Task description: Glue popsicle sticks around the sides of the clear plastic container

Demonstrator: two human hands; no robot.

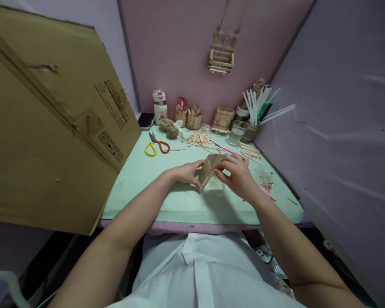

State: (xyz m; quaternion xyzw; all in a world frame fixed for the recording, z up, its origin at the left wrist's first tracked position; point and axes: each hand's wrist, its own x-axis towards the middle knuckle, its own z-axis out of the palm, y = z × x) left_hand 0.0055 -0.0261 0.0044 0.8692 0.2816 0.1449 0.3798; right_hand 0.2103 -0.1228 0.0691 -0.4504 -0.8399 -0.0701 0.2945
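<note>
A small pale-brown angular piece built of thin flat wooden strips (207, 173) stands between the two hands, tilted. Two of its panels show, meeting at a corner: one faces the left hand (190, 173), the other leans back and up toward the right hand (236, 173). The seam between them is a lighter, scalloped line, as if from a row of rounded strip ends. The panels look smooth and matt, the upper one greyer with a faint grain; a pale straight edge runs along the bottom of the other. Its far side is hidden.

The left hand is half open in a curve, its thumb at the piece's lower corner and its fingers at the upper edge, steadying it from that side. The right hand is bent, thumb and fingertips close together against the piece's right edge; whether anything is pinched between them I cannot tell.

Just under the right hand's fingertips lies a clear, ribbed, see-through object (215, 184), partly covered. Beyond that hand lies a slim pink-handled tool (227, 149), and beyond the left hand, scissors with one yellow and one red-orange loop (150, 149).
</note>
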